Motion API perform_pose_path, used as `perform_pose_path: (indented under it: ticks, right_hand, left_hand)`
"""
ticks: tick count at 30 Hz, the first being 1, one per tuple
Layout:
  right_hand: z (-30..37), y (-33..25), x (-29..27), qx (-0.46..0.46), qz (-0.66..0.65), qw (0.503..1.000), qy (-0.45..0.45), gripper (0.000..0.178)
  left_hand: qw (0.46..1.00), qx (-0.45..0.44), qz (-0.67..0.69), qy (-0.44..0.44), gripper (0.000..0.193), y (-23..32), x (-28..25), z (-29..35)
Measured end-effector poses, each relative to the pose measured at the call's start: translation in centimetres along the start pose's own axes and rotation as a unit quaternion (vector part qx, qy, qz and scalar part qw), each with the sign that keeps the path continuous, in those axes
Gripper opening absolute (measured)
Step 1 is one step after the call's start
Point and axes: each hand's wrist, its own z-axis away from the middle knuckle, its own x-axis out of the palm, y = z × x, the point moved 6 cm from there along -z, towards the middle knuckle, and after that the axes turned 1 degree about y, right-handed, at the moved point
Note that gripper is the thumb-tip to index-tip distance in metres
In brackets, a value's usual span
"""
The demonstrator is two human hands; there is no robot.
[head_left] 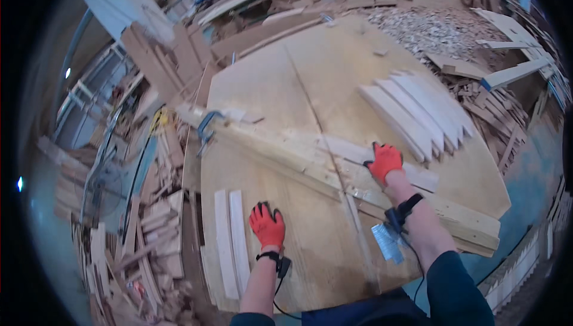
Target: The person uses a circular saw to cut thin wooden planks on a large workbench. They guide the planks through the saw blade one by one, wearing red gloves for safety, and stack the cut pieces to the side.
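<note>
We should steady the pale board (421, 178) evenly beneath our right hand (385, 162), fingers parted, grip unclear; our left hand's (267, 228) fingers are spread over the bench (316, 254).

Clock positions refer to the picture's centre. At 3 o'clock, the right hand (385, 163) hides part of the board (424, 178) under it; the palm side is not visible. At 6 o'clock, the underside of the left hand (267, 225) is hidden, and the lower edge cuts off the left sleeve (253, 319). The same edge crops the right sleeve (458, 290) at 4 o'clock. Between 1 and 2 o'clock, individual chips (418, 30) are too small to distinguish.
</note>
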Motion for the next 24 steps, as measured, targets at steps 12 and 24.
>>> perform_pose_path:
  ticks: [12, 24]
  right_hand:
    - [3.3, -0.2, -0.8, -0.122, 0.080, 0.989, 0.005, 0.053]
    - [14.4, 13.0, -2.0, -0.004, -0.099, 0.995, 0.000, 0.069]
  left_hand:
    - [0.997, -0.003, 0.075, -0.018, 0.052, 0.7, -3.1, 3.8]
    - [0.975, 0.149, -0.069, -0.152, 0.060, 23.0, 1.4, -10.8]
